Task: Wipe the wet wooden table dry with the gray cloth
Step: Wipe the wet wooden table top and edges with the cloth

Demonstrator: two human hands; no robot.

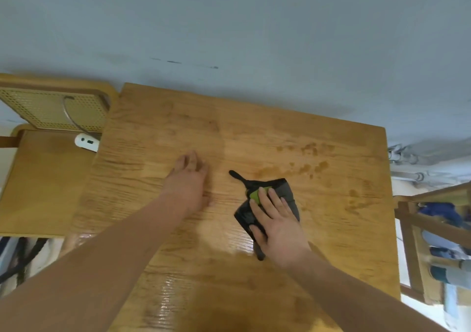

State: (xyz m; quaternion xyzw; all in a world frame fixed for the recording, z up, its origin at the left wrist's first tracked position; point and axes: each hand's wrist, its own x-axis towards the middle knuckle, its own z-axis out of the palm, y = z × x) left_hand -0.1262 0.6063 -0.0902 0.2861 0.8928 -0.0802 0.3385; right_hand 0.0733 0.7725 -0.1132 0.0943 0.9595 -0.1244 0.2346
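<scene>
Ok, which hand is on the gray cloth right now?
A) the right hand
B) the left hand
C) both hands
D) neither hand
A: the right hand lies flat, fingers straight, on the gray cloth, while the left hand rests on the bare wooden table, apart from the cloth.

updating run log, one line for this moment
right hand pressing gray cloth | left hand resting on table | wet spots beyond cloth
</scene>
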